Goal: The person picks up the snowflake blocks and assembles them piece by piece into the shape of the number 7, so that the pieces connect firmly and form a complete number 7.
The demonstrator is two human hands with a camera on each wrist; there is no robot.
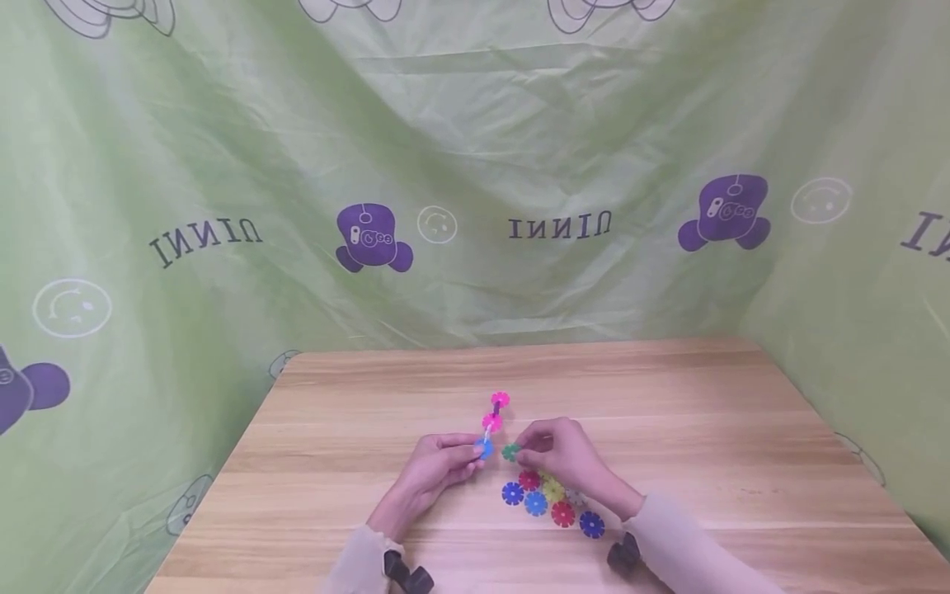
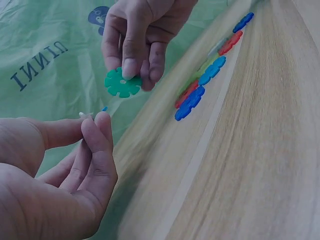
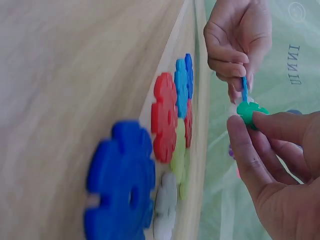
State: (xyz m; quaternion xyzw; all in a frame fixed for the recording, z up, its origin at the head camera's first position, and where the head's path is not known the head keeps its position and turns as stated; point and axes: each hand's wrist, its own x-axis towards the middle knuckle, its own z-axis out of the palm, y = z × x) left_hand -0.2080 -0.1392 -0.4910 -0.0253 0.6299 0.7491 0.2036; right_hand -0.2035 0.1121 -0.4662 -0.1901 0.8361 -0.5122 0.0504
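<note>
My left hand (image 1: 439,469) pinches a light blue notched plastic disc (image 1: 485,449), the near end of a chain of joined discs. A white piece follows, then a pink disc (image 1: 491,422), a purple piece (image 1: 496,408) and another pink disc (image 1: 500,399). Between thumb and fingers, my right hand (image 1: 562,452) holds a green notched disc (image 2: 122,84), just to the right of the light blue one. In the head view a small gap separates the two. From the left wrist camera, fingers hide most of the chain.
Several loose discs lie close together under and in front of my right hand: dark blue (image 1: 512,493), red (image 1: 562,514), light blue (image 1: 536,504), yellow (image 1: 552,490) and a greyish one (image 3: 165,207). A green printed cloth (image 1: 475,148) hangs behind the wooden table (image 1: 356,388).
</note>
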